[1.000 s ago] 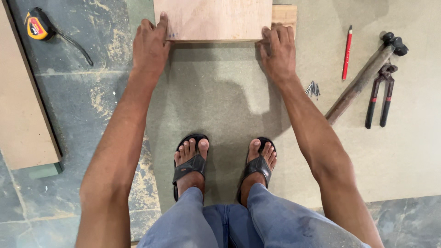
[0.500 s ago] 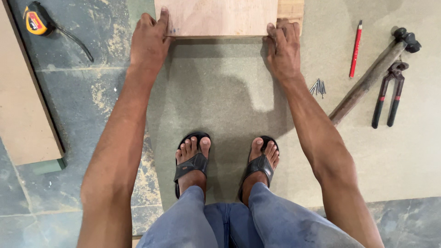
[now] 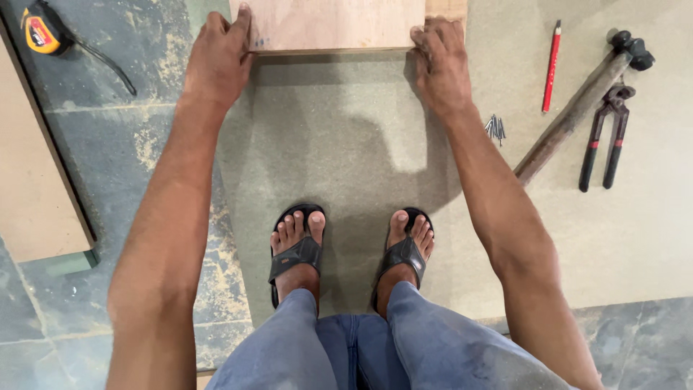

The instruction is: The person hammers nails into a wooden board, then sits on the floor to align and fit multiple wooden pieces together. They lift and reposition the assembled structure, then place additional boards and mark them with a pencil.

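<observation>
Since the earlier frames my view has drifted a little, so the tools on the right sit nearer the edge of the picture, but my hands have kept their places on the plywood panel [image 3: 328,25], one at each near corner. My left hand [image 3: 216,61] wraps the left corner with fingers curled over the edge and the thumb lying up along the side. My right hand [image 3: 440,61] presses on the right corner, fingers bent and bunched against the panel's front edge. Neither hand is spread flat; both are clamped onto the wood.

The panel lies at the top of the view on a large grey-green board [image 3: 346,159], and my sandalled feet [image 3: 350,249] stand on that same board. A thinner wooden strip [image 3: 446,9] peeks out behind the panel's right end.

I judge the panel stiff and fairly light, rigid enough to slide or lift as one piece without sagging. Its face looks smooth, so pushing on top could slip; the edges and corners give the surer hold, though raw plywood edges may splinter.

A yellow tape measure [image 3: 42,30] rests on the stone floor at upper left. At right lie a red pencil [image 3: 551,66], a small heap of nails [image 3: 495,128], a hammer [image 3: 581,105] and pincers [image 3: 606,137]
</observation>
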